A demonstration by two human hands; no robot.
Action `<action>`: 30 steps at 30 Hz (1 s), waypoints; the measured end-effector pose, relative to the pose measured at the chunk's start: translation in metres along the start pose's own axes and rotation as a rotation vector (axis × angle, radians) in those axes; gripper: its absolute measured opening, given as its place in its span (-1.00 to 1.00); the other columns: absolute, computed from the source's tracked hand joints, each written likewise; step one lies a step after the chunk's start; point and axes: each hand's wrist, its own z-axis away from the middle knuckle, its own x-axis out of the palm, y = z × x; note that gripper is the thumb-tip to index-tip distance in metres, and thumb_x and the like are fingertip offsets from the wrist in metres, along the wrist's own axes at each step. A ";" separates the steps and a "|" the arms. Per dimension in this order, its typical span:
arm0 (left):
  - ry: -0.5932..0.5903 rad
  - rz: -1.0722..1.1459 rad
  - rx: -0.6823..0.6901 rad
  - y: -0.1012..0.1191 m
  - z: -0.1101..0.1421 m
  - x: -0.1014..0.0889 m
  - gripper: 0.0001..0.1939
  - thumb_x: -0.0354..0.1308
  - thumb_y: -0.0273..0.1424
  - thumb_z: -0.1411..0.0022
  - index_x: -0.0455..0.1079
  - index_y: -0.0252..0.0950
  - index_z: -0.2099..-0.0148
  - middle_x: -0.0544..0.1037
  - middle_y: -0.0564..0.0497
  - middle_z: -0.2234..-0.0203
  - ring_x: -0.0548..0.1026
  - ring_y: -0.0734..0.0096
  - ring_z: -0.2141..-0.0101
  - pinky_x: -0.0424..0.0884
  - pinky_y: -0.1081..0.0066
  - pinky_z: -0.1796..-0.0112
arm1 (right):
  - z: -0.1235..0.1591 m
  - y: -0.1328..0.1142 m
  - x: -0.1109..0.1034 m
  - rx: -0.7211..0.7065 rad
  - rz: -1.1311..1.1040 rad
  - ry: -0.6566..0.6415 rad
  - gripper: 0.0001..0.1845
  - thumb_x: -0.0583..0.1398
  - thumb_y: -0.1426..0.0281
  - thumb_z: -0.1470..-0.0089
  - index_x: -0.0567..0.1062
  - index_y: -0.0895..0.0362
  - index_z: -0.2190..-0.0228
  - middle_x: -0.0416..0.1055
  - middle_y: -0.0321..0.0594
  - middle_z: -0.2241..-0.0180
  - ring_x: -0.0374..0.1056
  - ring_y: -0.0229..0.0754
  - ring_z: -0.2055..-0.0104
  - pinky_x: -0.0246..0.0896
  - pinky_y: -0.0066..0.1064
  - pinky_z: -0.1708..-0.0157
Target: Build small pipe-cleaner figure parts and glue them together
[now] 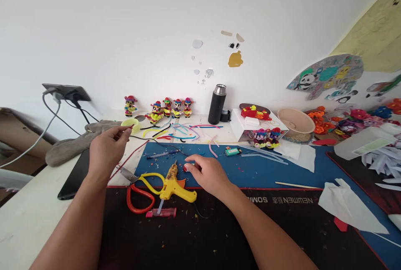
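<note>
My left hand [108,146] is raised over the table's left part, its fingers pinched on a thin dark red pipe cleaner [130,159] that slants down toward the scissors [138,186]. My right hand [208,174] rests low on the blue mat [266,169], fingers curled, its fingertips at a small red piece [184,169]. A yellow glue gun [173,184] lies just left of that hand, its nozzle pointing away from me. A pink lighter [161,212] lies in front of the gun.
Loose coloured pipe cleaners [184,130] lie behind the mat, and small pipe-cleaner figures [166,109] line the wall. A black flask [217,104], a white box [250,126], a beige bowl [296,121], a phone [75,174], a grey cloth [72,144] and white paper scraps [347,205] surround the work area.
</note>
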 end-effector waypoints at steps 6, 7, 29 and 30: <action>-0.274 0.883 0.008 0.012 0.010 0.002 -0.72 0.34 -0.17 -0.21 0.56 -0.28 0.17 0.40 0.13 0.56 0.22 0.52 0.58 0.10 0.46 0.56 | 0.004 -0.009 0.000 -0.018 -0.082 -0.032 -0.73 0.21 0.21 -0.40 0.64 0.05 0.04 0.62 -0.29 0.38 0.49 -0.21 0.36 0.16 -0.44 0.35; -0.301 0.987 -0.008 0.014 0.011 0.004 -0.72 0.38 -0.18 -0.16 0.55 -0.29 0.21 0.37 0.14 0.58 0.22 0.53 0.58 0.09 0.48 0.57 | 0.005 -0.011 0.000 -0.027 -0.083 -0.047 -0.74 0.22 0.21 -0.40 0.64 0.05 0.05 0.63 -0.29 0.36 0.50 -0.21 0.36 0.16 -0.44 0.36; 0.309 0.210 0.168 0.018 0.022 -0.008 -0.62 0.10 -0.25 -0.41 0.61 -0.25 -0.11 0.68 -0.05 0.29 0.57 0.25 0.32 0.41 0.33 0.22 | 0.017 -0.027 0.017 -0.241 0.304 -0.318 -0.43 0.35 0.13 -0.28 0.45 0.11 -0.20 0.60 -0.03 -0.03 0.55 0.15 0.00 0.42 -0.13 0.08; 0.425 0.195 0.186 0.018 0.024 -0.012 -0.58 0.05 -0.23 -0.46 0.58 -0.27 -0.19 0.69 -0.09 0.22 0.60 0.18 0.22 0.44 0.29 0.13 | 0.017 -0.027 0.017 -0.238 0.308 -0.317 -0.44 0.34 0.14 -0.28 0.45 0.11 -0.20 0.59 -0.03 -0.04 0.55 0.15 0.00 0.42 -0.14 0.07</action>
